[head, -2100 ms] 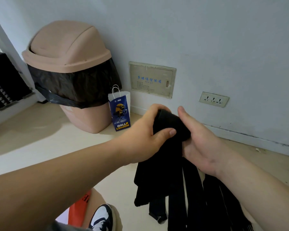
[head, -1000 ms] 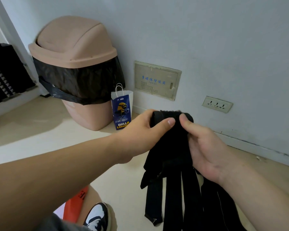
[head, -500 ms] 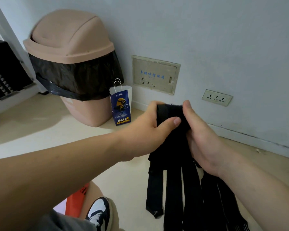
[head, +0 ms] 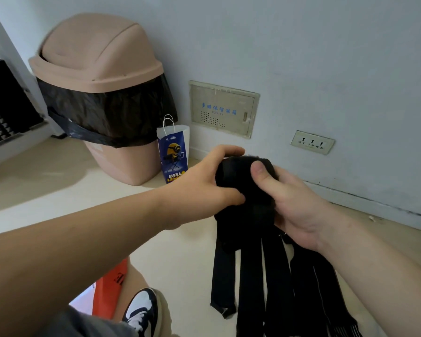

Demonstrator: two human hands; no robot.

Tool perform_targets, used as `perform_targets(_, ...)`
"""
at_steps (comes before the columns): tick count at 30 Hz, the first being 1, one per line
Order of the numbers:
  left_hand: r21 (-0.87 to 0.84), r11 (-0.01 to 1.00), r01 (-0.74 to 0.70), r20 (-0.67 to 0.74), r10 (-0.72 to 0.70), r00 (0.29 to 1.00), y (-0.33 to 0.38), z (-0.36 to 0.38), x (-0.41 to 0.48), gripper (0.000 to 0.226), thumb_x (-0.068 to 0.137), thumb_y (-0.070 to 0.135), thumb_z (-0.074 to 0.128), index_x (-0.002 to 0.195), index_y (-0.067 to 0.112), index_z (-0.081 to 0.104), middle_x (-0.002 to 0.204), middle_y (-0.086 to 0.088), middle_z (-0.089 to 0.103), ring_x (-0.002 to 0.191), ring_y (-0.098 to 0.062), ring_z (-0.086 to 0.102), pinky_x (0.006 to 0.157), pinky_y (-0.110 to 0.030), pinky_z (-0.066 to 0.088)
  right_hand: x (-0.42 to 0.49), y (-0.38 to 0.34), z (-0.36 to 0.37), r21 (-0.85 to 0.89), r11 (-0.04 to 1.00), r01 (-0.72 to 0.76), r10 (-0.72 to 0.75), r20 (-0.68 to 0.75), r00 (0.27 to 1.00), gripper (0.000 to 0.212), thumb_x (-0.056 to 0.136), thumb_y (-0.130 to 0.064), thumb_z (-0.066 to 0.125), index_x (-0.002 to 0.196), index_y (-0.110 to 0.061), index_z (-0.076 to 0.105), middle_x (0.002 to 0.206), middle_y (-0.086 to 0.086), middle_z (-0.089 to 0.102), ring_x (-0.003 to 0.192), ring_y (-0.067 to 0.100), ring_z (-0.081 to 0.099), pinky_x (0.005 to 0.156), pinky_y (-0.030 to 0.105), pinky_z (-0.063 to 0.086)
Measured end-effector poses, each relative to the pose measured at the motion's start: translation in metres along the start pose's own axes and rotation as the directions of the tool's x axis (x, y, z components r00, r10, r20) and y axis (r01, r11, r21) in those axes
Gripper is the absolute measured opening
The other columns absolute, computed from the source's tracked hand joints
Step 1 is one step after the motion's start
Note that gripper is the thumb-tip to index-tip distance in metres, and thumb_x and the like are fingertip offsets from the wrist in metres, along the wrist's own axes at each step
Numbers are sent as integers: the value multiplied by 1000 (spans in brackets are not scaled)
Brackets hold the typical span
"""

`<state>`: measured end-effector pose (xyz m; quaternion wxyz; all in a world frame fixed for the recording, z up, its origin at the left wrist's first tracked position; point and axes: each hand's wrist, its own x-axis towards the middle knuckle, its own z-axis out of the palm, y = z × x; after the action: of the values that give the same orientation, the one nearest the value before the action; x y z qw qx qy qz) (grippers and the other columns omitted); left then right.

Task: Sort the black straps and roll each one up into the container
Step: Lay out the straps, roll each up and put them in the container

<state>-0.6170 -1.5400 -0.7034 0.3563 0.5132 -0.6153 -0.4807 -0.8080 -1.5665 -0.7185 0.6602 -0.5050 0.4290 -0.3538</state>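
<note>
Both hands are held up in front of the person, above the floor [head: 46,171], and together they hold a bunch of black straps [head: 253,276]. The upper end of the bunch is wound into a thick roll [head: 236,173]. The left hand [head: 204,188] grasps this roll from the left side: its fingers curl over the top and its thumb lies below. The right hand [head: 294,205] grasps it from the right, with the thumb pressed on the front of the roll; its other fingers are hidden behind the fabric. Under the hands, the loose ends of the straps hang straight down side by side, toward the floor.

Against the wall stands a pink trash bin [head: 95,57] with a black liner [head: 112,113]. Just beside it is a small blue paper bag [head: 173,154]. Farther right, the wall has a beige panel [head: 223,109] and a socket [head: 312,142]. At the bottom edge a black and white shoe [head: 141,310] shows.
</note>
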Motion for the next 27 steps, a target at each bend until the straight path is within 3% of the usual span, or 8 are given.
perform_targets(4,-281,928,245,72,-234,970,4,0,1,56,86,36,75,138,37,54,125,-3,71,111,-24,73,99,-52,59,3,4,0,77,996,42,-42,-7,999,48,80,-38,73,124,-22,65,111,10,80,101,28,79,78,42,65)
perform_targets(6,-298,915,272,82,-260,962,5,2,0,44,96,48,69,135,33,56,121,0,75,106,-21,76,96,-50,61,4,4,-1,95,993,63,-64,6,998,41,84,-29,73,124,-22,64,109,9,79,101,28,79,77,41,65)
perform_targets(9,-319,907,274,87,-260,962,4,4,1,51,94,48,69,138,28,54,123,-3,75,106,-22,77,94,-48,62,4,4,-3,75,994,77,-78,6,997,31,97,-11,69,124,-27,64,109,4,78,99,25,79,73,39,64)
perform_targets(15,-313,915,254,24,-260,965,6,6,1,43,98,44,66,133,22,56,121,-6,74,106,-23,76,93,-48,63,2,5,-4,-2,998,61,-61,60,996,47,94,1,70,124,-35,66,118,4,74,98,22,77,72,35,61)
perform_targets(19,-231,964,128,-23,-137,990,6,3,2,37,98,29,70,132,25,54,121,-6,71,105,-24,76,88,-46,64,0,-5,-6,162,985,-62,45,105,993,45,87,-28,75,130,-18,72,121,11,74,103,28,75,80,39,60)
perform_targets(22,-136,991,7,-5,-8,1000,6,2,0,43,95,15,74,131,26,54,121,-4,67,105,-23,75,86,-42,65,0,-6,-7,130,980,-149,137,97,986,52,88,-54,71,124,-17,78,119,7,78,101,27,77,84,40,62)
perform_targets(25,-66,996,-58,10,58,998,5,1,-2,50,90,7,79,129,29,58,114,4,70,104,-15,74,85,-38,65,-1,-3,-9,75,986,-151,141,128,982,59,87,-55,70,131,-16,73,127,12,76,115,32,75,100,49,58)
perform_targets(27,-59,997,-55,3,55,998,5,1,-2,57,86,6,82,132,32,58,115,7,70,103,-11,74,85,-34,65,-2,-4,-10,76,989,-129,119,126,985,58,87,-51,71,132,-13,71,126,14,76,115,33,75,99,49,59)
